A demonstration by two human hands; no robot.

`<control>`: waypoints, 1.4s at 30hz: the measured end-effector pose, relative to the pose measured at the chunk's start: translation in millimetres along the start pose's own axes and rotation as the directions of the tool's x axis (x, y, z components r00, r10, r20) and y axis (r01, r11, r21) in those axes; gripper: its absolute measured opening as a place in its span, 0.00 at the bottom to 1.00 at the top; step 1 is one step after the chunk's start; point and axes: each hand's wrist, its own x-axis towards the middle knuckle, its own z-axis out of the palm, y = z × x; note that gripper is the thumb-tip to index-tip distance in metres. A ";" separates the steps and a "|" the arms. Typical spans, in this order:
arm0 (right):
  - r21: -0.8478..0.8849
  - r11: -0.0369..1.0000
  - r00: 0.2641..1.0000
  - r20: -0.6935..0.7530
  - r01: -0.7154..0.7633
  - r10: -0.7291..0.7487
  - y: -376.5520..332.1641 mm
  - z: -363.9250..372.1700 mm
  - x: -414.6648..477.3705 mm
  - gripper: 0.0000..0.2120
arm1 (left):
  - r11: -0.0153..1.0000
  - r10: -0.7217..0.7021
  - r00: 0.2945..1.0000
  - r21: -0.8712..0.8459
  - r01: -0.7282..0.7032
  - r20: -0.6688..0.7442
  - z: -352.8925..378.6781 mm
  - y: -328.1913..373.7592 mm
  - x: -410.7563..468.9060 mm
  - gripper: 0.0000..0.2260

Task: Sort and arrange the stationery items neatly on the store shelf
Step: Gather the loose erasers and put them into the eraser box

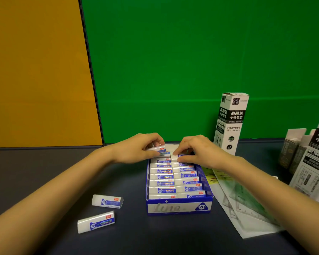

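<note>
bg: green wall (191,61); orange panel (35,70) left | dark shelf top (44,172)

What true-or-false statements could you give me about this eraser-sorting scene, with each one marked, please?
1. Two loose erasers lie on the shelf left of the eraser box. True.
2. Both hands rest flat on the shelf. False: the left hand pinches an eraser at the box's far end, and the right hand pinches another.
3. A tall refill box stands upright to the right, behind the eraser box. True.
4. The eraser box is empty. False: two rows of erasers fill it.
</note>
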 end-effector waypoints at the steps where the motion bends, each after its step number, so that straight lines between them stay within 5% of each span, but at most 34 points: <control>1: 0.008 1.000 1.000 0.001 -0.001 0.001 0.4 0.2 -0.2 0.11 | 1.000 0.008 1.000 0.000 -0.008 -0.016 0.3 0.8 0.7 0.12; 20: 0.045 0.999 1.000 0.029 -0.007 0.005 3.6 -4.2 -3.1 0.09 | 0.895 0.019 0.986 0.443 0.057 -0.164 21.8 14.2 6.9 0.13; 38: -0.066 0.998 0.999 0.052 0.012 -0.008 1.0 -10.4 -13.5 0.09 | 0.921 0.028 0.994 0.389 0.014 -0.102 15.4 10.1 -0.9 0.09; 42: -0.070 0.998 1.000 0.026 0.000 0.002 -6.2 -16.8 -20.9 0.10 | 0.934 0.036 0.984 0.355 0.029 -0.176 7.4 12.3 -14.2 0.11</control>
